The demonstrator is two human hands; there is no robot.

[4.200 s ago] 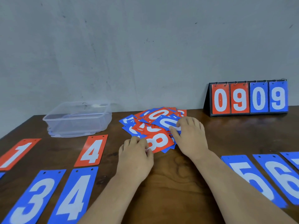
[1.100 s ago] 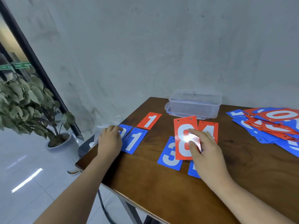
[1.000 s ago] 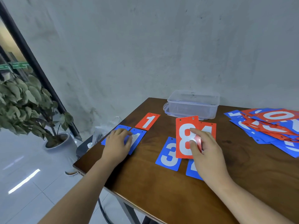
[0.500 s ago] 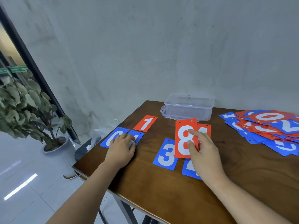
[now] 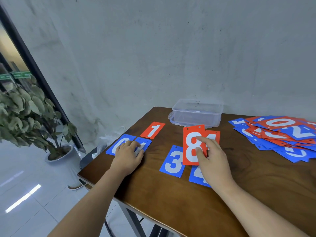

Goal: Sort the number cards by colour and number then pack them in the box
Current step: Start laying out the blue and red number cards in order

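Red 8 card (image 5: 189, 151) is held by the right hand (image 5: 212, 161), pinched at its right edge, with thumb and forefinger seen on the printed face; the other fingers are hidden behind it. The card is lifted off the bench (image 5: 171, 199) and tilted slightly, with its holes at the far end. A red 4 card (image 5: 213, 135) is partly covered behind it, beyond the right fingertips. A blue 3 card (image 5: 172, 162) is laid flat just left of the right hand, its right edge overlapped by the 8. Another blue card (image 5: 196, 177) is mostly hidden under the right hand; its digit cannot be read. The left hand (image 5: 127, 156) is laid flat, fingers fairly straight, nothing gripped, across a blue 0 card (image 5: 114, 146) and a blue 1 card (image 5: 145, 143) set side by side. A red 1 card (image 5: 152, 130) is placed just beyond the left fingertips. The clear plastic box (image 5: 196, 115) is set well beyond the right hand, against the wall, lid off, with no cards seen inside. A loose pile of red and blue cards (image 5: 280, 132) is spread to the right of the right hand. A potted plant (image 5: 25, 113) is seen on the floor far left of the left hand.
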